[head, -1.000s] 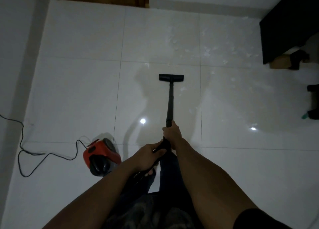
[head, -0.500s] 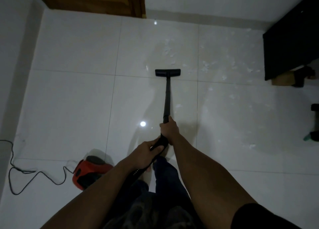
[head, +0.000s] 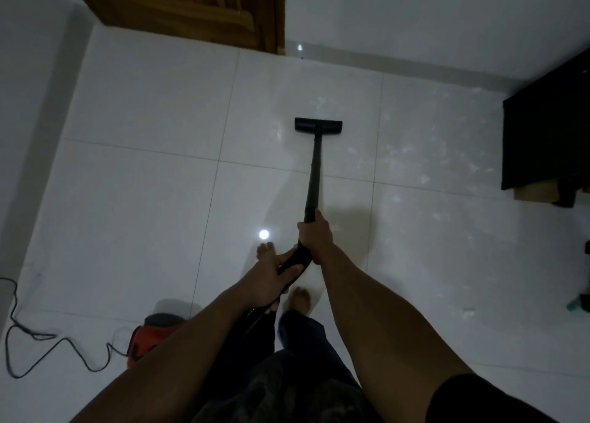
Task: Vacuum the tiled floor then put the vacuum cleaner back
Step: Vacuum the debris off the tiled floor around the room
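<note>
Both hands are on the vacuum: the right grip (head: 316, 235) is wrapped round the black wand (head: 313, 173) near its lower end. The left grip (head: 271, 279) closes on the curved handle (head: 295, 263) just behind it. The wand is slim, straight and matte black. It reaches out ahead of the person to a wide, flat floor head (head: 318, 126) that sits on the glossy white tiled floor (head: 143, 199). Pale scraps (head: 408, 151) lie scattered to the right of the head, towards a dark cabinet (head: 549, 129). The red and black canister (head: 150, 335) sits low on the left, partly hidden by the left forearm. Its black power cord (head: 48, 343) snakes away across the tiles. A wooden door (head: 198, 7) stands at the far wall.
</note>
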Available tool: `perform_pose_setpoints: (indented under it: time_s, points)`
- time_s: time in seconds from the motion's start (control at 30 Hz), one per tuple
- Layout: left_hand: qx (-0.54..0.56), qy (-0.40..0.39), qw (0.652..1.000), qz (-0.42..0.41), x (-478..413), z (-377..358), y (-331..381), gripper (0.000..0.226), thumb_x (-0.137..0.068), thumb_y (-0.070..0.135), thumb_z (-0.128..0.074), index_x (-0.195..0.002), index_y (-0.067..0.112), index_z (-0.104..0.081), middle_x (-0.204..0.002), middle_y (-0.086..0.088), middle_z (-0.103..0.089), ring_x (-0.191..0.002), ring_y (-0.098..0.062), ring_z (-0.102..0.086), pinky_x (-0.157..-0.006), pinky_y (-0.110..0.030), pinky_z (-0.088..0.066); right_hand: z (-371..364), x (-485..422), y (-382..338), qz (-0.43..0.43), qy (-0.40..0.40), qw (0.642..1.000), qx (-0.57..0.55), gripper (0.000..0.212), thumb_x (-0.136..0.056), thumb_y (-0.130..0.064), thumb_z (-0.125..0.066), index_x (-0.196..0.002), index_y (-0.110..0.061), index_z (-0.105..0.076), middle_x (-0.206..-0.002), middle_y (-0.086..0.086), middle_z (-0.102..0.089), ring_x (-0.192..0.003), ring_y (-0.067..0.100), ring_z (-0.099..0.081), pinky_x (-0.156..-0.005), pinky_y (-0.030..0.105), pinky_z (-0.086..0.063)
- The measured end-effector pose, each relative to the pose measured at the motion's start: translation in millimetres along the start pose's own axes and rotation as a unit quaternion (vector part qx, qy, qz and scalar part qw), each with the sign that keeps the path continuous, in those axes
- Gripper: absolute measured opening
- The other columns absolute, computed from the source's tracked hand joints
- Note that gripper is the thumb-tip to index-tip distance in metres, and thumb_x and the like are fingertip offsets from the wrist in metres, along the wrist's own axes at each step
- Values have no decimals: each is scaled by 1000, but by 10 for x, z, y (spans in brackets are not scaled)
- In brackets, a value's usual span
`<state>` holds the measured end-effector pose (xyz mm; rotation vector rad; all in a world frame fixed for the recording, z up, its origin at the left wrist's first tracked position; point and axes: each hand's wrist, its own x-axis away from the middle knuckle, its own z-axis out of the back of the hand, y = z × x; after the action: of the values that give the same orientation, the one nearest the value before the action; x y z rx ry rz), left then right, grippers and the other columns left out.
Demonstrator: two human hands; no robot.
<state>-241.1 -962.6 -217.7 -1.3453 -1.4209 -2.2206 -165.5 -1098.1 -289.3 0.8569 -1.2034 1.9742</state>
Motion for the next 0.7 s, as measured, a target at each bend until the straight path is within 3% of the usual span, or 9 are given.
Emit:
perform_pose_setpoints:
  time_s: [0.1,0.17,0.23,0.37,0.47,0.57,0.63,0.7]
  points:
    - [0,1,1000,-1,-214,317,140,49,-103,44,-51,-138,11,-54,-74,-20,-66,-38,-12,-57,-41,-24,-47,-31,-197,-295,-18,-5,1000,-17,57,-100,-17,-56,-155,-14,-41,-128,21,-65,-114,40,-67,-96,51,-59]
    - [1,-16,1000,-16,-318,518,228,41,-103,48,-49,-141,36,-46,-75,-20,-70,-41,-18,-60,-42,-26,-49,-58,-327,-481,-19,1,1000,-20,57,-100,-18,-57,-155,-12,-41,-129,20,-64,-115,39,-66,-97,49,-58]
    - [-4,-23,1000,-15,-404,678,277,46,-101,54,-49,-144,53,-32,-69,-9,-72,-43,-23,-63,-42,-28,-50,-82,-407,-620,-17,4,1000,-25,58,-101,-17,-56,-156,-12,-40,-130,19,-63,-115,38,-65,-96,47,-58]
    - [-11,-30,999,-22,-626,964,391,50,-97,59,-49,-144,57,-31,-67,-3,-73,-45,-22,-65,-44,-30,-53,-76,-569,-972,-18,11,999,-29,57,-100,-16,-55,-155,-13,-40,-128,19,-64,-112,37,-66,-91,44,-57]
    - [-13,-24,999,-24,-825,1121,537,50,-95,61,-49,-143,57,-34,-77,-2,-76,-56,-25,-71,-56,-36,-61,-12,-770,-1197,-21,4,999,-39,57,-100,-14,-54,-155,-14,-39,-126,21,-65,-111,39,-67,-94,48,-59]
    - [0,-20,999,-34,-1027,1285,757,49,-100,52,-51,-144,55,-30,-70,-2,-73,-44,-10,-64,-46,-22,-52,49,-1020,-1427,-36,-9,996,-75,58,-99,-9,-52,-155,-15,-37,-126,27,-66,-111,45,-68,-97,60,-56]
    - [16,-7,998,-54,-1155,1393,929,49,-103,42,-52,-146,49,-30,-87,13,-67,-48,6,-61,-48,-6,-45,113,-1167,-1624,-42,-9,996,-79,58,-99,-9,-51,-155,-18,-37,-122,26,-67,-100,41,-71,-91,56,-60]
    - [25,4,998,-59,-1323,1518,1124,49,-104,37,-53,-146,45,-31,-104,28,-49,-53,17,-59,-48,-1,-42,208,-1335,-1856,-47,-7,996,-72,62,-99,-11,-51,-158,-22,-35,-121,20,-68,-90,32,-68,-81,44,-62]
